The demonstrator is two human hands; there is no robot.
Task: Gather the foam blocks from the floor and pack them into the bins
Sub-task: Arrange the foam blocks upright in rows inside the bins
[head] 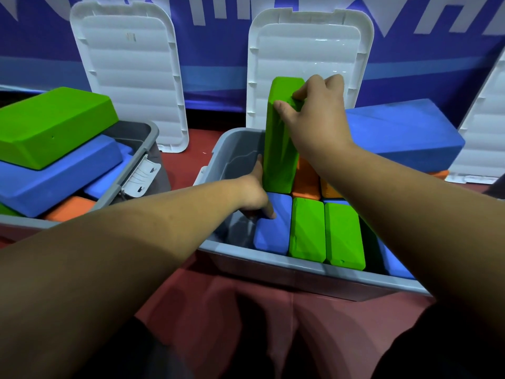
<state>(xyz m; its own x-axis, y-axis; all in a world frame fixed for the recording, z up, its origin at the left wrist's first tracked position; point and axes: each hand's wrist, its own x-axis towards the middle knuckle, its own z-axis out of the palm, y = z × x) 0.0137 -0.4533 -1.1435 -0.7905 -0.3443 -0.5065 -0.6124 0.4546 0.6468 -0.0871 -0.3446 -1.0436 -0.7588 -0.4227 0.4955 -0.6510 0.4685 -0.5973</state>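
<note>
Two bins: the middle bin (259,257) and the left bin (149,143), both grey, stand on the red floor (191,160).
Lids: three white ones lean on the blue wall (218,64): left lid (131,72), middle lid (308,50), right lid (486,127).
Green blocks in the middle bin: three. The first flat green block (307,231) and second flat green block (344,236) lie side by side.
Tall green block (278,154): inside the middle bin, on its end, long side up and down, tipped a little.
Right hand (317,110): grips its top.
Left hand (254,192): low at its foot, thumb on the flat blue block (273,231). I cannot tell if it grips.
In the way: both arms hide part of the bin. The big blue block (404,129) lies on orange blocks (306,179).
Left bin: top green block (52,124) on blue ones.
</note>
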